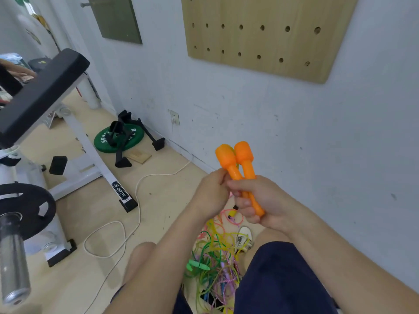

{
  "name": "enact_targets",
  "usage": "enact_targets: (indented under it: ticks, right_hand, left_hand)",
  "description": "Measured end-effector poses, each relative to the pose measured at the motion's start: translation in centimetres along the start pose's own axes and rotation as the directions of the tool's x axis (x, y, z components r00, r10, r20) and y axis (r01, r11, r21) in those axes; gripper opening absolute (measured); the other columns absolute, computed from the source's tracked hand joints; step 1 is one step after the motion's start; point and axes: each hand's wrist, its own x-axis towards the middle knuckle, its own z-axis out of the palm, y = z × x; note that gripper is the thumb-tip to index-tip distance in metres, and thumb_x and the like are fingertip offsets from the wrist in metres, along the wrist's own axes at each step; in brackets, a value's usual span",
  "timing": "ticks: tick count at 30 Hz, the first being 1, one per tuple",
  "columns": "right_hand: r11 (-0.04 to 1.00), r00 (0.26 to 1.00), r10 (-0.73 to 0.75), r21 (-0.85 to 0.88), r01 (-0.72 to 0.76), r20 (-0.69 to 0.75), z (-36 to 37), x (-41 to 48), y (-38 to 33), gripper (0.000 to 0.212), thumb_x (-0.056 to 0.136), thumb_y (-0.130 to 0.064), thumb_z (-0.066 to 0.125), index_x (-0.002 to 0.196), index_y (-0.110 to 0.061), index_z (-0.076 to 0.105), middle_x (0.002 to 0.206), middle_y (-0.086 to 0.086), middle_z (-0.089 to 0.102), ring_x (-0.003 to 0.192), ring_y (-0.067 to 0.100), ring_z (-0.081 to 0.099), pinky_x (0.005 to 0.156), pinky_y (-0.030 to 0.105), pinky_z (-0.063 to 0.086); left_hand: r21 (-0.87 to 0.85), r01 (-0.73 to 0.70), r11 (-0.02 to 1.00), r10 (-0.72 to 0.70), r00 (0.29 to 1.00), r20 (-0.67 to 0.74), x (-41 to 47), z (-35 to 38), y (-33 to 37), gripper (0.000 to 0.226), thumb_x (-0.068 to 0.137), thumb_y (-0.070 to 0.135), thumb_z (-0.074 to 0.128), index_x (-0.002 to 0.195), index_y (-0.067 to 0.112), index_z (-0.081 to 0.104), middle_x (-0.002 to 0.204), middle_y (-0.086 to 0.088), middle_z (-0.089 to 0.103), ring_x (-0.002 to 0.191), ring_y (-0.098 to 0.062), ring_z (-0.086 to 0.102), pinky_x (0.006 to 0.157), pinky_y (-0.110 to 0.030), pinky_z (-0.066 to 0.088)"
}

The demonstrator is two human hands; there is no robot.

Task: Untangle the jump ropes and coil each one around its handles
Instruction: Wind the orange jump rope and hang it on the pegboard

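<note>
Neon cords of the tangled jump ropes (pixel 213 257) lie heaped on the floor between the person's knees, with a green handle (pixel 197 266) at the heap's left edge. Above the heap, the right hand (pixel 260 200) curls round the lower shafts of two orange handles (pixel 235 159), and the left hand (pixel 210 191) pinches the left shaft just below its head. Both handles stand side by side, touching, with their long axes near upright and their bulbous heads pointing up toward the wall (pixel 294 132). Open floor lies to the left, crossed by a white cable (pixel 136 193), before the bench (pixel 40 91).

bench leg (pixel 121 193): "BRTW" | green weight plate (pixel 102 141): partial "…ESS"
</note>
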Motion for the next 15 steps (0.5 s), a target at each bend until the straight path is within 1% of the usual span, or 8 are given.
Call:
enact_targets:
  ticks: [1,2,3,5,7,10,12,15]
  right_hand:
    - [0.988,0.995,-0.015,-0.157,0.0,-0.094,-0.3,0.1,0.2,0.028,0.094,-0.016,0.053,0.068,-0.014,0.042,0.047,0.0,0.033,0.034,0.011,0.028,0.035,0.016,0.022]
    - [0.963,0.984,-0.035,-0.269,-0.013,-0.173,-0.6,0.3,0.2,0.026,0.092,-0.013,0.053,0.069,-0.014,0.042,0.049,0.002,0.033,0.034,0.013,0.029,0.036,0.017,0.023]
    - [0.934,0.97,-0.064,-0.356,-0.024,-0.235,-0.7,0.5,0.2,0.024,0.091,-0.011,0.053,0.07,-0.013,0.042,0.05,0.004,0.034,0.034,0.014,0.031,0.036,0.018,0.025]
    - [0.833,0.939,-0.157,-0.552,-0.04,-0.305,-0.8,1.1,0.0,0.021,0.088,-0.011,0.052,0.071,-0.012,0.041,0.052,0.006,0.039,0.034,0.018,0.039,0.038,0.02,0.032]
    - [0.644,0.92,-0.245,-0.761,-0.082,-0.306,-0.6,1.6,-0.1,0.02,0.088,-0.015,0.049,0.069,-0.012,0.043,0.055,0.006,0.047,0.042,0.021,0.048,0.045,0.024,0.039]
    - [0.294,0.919,-0.299,-0.941,-0.168,-0.257,-0.5,1.8,-0.1,0.021,0.089,-0.018,0.048,0.069,-0.016,0.043,0.066,0.003,0.05,0.056,0.019,0.049,0.05,0.025,0.037]
    - [0.085,0.942,-0.265,-0.978,-0.189,-0.205,-0.2,1.4,-0.3,0.022,0.087,-0.017,0.049,0.067,-0.017,0.041,0.067,0.001,0.047,0.059,0.018,0.047,0.049,0.025,0.033]
    - [-0.14,0.978,-0.145,-0.975,-0.173,-0.152,0.4,0.4,-1.2,0.017,0.085,-0.015,0.048,0.069,-0.017,0.042,0.07,0.001,0.048,0.058,0.014,0.044,0.05,0.025,0.034]
  left_hand:
    - [0.278,-0.068,0.958,0.059,0.997,0.041,0.2,-0.8,0.0,0.018,0.096,0.016,0.041,0.097,0.013,0.059,0.083,-0.007,0.064,0.078,-0.023,0.058,0.066,-0.035,0.04]
    - [0.52,-0.138,0.843,0.102,0.99,0.098,0.3,-1.3,-0.1,0.019,0.098,0.016,0.04,0.108,0.014,0.056,0.089,-0.01,0.063,0.084,-0.028,0.058,0.064,-0.034,0.035]
    - [0.676,-0.205,0.708,0.137,0.979,0.152,0.3,-1.7,0.3,0.022,0.098,0.014,0.041,0.116,0.014,0.052,0.093,-0.012,0.061,0.088,-0.031,0.057,0.064,-0.033,0.032]
    - [0.826,-0.278,0.49,0.151,0.961,0.233,-0.3,-1.8,1.0,0.024,0.096,0.011,0.043,0.119,0.013,0.048,0.099,-0.011,0.059,0.091,-0.03,0.058,0.064,-0.031,0.029]
    - [0.879,-0.316,0.356,0.163,0.948,0.275,-0.6,-1.9,1.5,0.017,0.096,0.011,0.044,0.11,0.012,0.053,0.1,-0.01,0.06,0.09,-0.029,0.059,0.063,-0.032,0.03]
    - [0.876,-0.372,0.307,0.181,0.926,0.33,-1.1,-1.9,1.7,0.013,0.095,0.011,0.046,0.103,0.013,0.057,0.096,-0.01,0.061,0.088,-0.032,0.061,0.062,-0.035,0.035]
    - [0.846,-0.393,0.362,0.209,0.918,0.337,-1.6,-1.9,1.6,0.019,0.091,0.008,0.05,0.109,0.014,0.054,0.093,-0.009,0.061,0.085,-0.034,0.06,0.062,-0.039,0.043]
    - [0.787,-0.409,0.462,0.236,0.912,0.336,-2.2,-2.3,1.9,0.025,0.092,0.017,0.054,0.115,0.015,0.046,0.09,-0.009,0.063,0.083,-0.035,0.059,0.066,-0.041,0.046]
